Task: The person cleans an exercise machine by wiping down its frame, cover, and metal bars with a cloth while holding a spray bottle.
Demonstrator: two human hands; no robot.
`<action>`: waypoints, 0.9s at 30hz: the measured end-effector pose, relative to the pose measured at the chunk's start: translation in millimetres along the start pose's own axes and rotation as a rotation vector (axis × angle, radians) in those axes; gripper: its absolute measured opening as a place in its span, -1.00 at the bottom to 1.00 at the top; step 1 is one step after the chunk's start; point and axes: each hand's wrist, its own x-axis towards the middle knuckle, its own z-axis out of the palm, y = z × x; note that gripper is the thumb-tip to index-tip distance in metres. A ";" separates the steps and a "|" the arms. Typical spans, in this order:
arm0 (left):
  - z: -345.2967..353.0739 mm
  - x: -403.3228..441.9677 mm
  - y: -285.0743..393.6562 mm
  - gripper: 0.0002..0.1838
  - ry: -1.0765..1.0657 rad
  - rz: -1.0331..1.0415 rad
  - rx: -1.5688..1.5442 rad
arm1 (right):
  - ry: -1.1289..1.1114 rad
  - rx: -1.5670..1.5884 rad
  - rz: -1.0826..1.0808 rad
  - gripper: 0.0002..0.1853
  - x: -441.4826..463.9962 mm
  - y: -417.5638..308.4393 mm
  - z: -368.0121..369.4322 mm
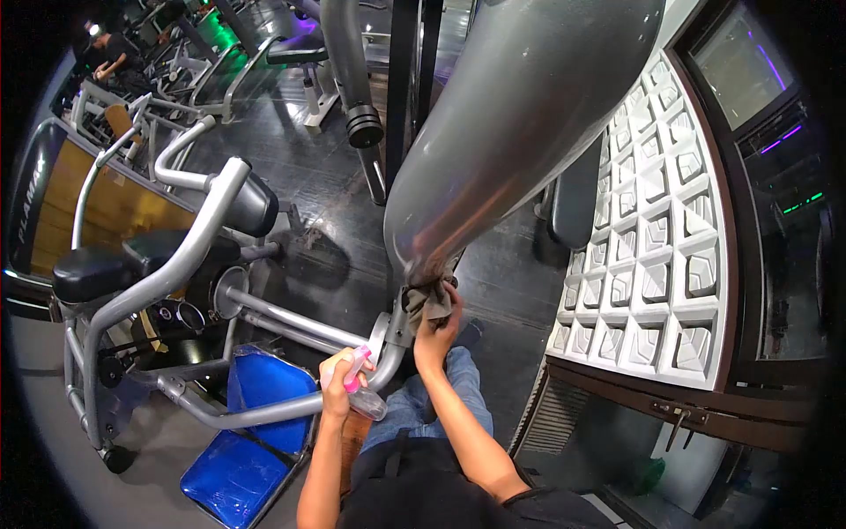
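Note:
My left hand (337,385) is wrapped round a spray bottle (368,404) with a pink and white head and a clear body, held low beside the grey metal frame. A crumpled grey-brown cloth (429,305) is bunched in my right hand (438,335). The cloth presses against the lower end of a thick grey machine tube (511,115), which slants up and away over my view. Part of the right fingers is hidden by the cloth.
To the left stands an exercise machine with silver bars (176,264) and black pads. A blue folding chair (264,388) is beneath its frame. White patterned wall panels (652,247) line the right. Another person (119,57) is far off at upper left.

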 end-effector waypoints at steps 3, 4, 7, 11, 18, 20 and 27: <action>-3.2 -0.4 -0.6 -0.56 -0.021 0.007 -0.026 | 0.065 0.654 0.593 -0.55 -8.0 -31.0 11.0; -3.5 -1.3 -1.1 -0.56 -0.015 -0.002 -0.023 | 0.079 0.701 0.646 -0.53 -12.2 -11.1 14.5; -10.5 -3.6 -8.8 -0.56 0.008 -0.015 -0.021 | 0.163 0.655 0.665 -0.59 -16.9 51.9 29.6; -18.1 -5.4 -14.0 -0.55 0.019 -0.023 -0.023 | 0.214 0.908 0.960 -0.68 -12.3 27.8 39.5; -28.5 -11.0 -11.7 -0.54 0.083 -0.031 -0.030 | 0.205 1.164 1.340 -0.68 1.4 118.2 51.0; -34.5 -13.8 -12.2 -0.54 0.099 -0.032 -0.030 | 0.208 1.026 1.323 -0.69 8.0 105.8 47.9; -38.6 -15.4 -18.3 -0.57 0.153 -0.056 -0.028 | 0.075 0.923 0.988 -0.71 7.8 35.4 3.7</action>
